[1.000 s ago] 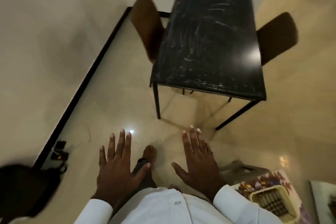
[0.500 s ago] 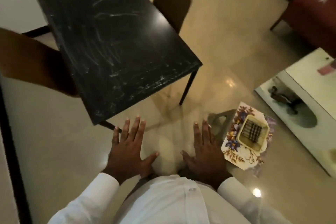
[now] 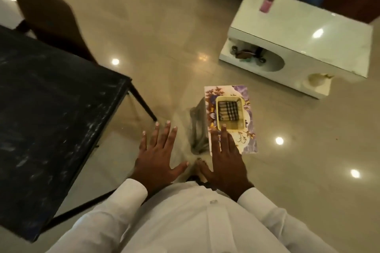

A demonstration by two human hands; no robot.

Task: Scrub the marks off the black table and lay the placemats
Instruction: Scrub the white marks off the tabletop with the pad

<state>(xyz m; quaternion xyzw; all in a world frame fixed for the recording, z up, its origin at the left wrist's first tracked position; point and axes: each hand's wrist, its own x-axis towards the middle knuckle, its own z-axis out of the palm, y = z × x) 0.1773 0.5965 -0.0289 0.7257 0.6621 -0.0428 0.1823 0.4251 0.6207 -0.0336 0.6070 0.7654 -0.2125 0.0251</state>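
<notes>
The black table [image 3: 47,113] stands at my left, its top smeared with whitish marks. A floral placemat [image 3: 245,141] lies on a small stool ahead of me, and a yellow basket [image 3: 230,114] holding something dark and striped sits on it. My left hand [image 3: 159,156] and my right hand [image 3: 225,160] are both held out flat in front of my waist, fingers straight, holding nothing. My right hand's fingertips overlap the near edge of the basket in the view; I cannot tell if they touch it.
A brown chair [image 3: 51,20] stands behind the black table. A white low table [image 3: 298,43] with a pink bottle [image 3: 267,0] on top is at the right rear. Glossy beige floor lies all around. Dark red furniture lines the far edge.
My view has swung right: the black table slid to the left edge and the placemat with the basket came to the centre. Both hands stayed flat and empty.
</notes>
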